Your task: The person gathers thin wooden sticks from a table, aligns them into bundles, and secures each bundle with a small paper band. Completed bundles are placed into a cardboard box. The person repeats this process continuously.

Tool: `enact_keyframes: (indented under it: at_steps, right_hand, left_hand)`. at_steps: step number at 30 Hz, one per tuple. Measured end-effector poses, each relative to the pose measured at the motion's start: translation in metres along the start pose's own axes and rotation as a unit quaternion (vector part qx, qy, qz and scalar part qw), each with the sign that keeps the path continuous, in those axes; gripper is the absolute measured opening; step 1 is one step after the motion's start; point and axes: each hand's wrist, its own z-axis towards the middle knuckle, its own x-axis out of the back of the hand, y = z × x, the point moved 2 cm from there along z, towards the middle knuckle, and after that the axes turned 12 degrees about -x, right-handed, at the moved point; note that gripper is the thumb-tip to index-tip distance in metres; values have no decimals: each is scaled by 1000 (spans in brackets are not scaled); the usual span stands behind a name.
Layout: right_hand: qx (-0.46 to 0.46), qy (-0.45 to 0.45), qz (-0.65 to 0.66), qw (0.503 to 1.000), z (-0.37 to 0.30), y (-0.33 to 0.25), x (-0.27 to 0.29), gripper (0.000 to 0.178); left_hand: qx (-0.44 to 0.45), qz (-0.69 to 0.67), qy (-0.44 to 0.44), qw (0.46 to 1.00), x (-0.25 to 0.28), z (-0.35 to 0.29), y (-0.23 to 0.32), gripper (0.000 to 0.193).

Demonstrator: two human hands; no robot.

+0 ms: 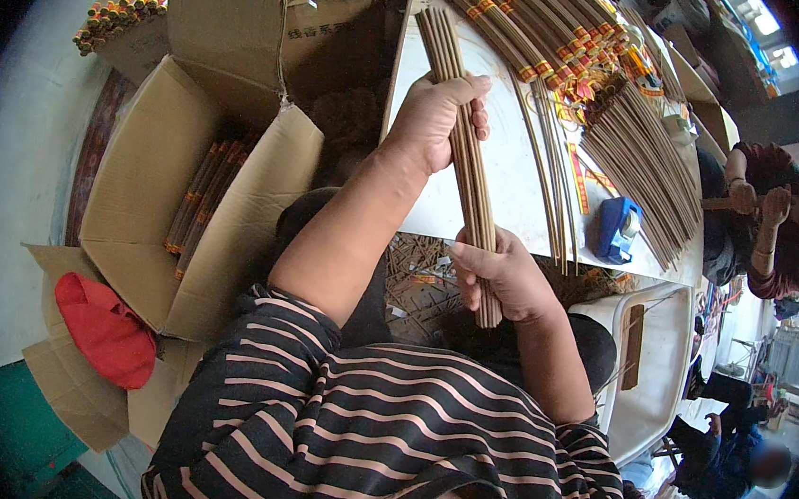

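A bundle of brown incense sticks (465, 165) slants across the middle, over the near edge of the white table (509, 197). My left hand (444, 116) is wrapped round its upper part. Lower down, my right hand (504, 273) closes round it near the bottom end. The sticks lie close together, with no band showing on them. To the right on the table are a few loose incense sticks (544, 172) and a large loose pile of incense sticks (649, 167). A blue tape dispenser (618, 231) stands by the table's near edge.
Banded incense bundles (524, 23) are heaped at the table's far side. On the left, an open cardboard box (143, 189) holds several bundles, with a red cloth (105, 330) beside it. A white tub (646, 366) sits at right. Two other people work farther right. Broken sticks litter the floor.
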Motion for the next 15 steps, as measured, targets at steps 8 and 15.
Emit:
enact_keyframes:
  at_steps: [8,15]
  right_hand:
    - [-26,-43,19,999,0,3,2,18]
    - [-33,-122,102,987,2,8,5,16]
  left_hand:
    - [52,-50,4,997,7,6,-5,13]
    - [19,-71,24,997,8,5,-2,14]
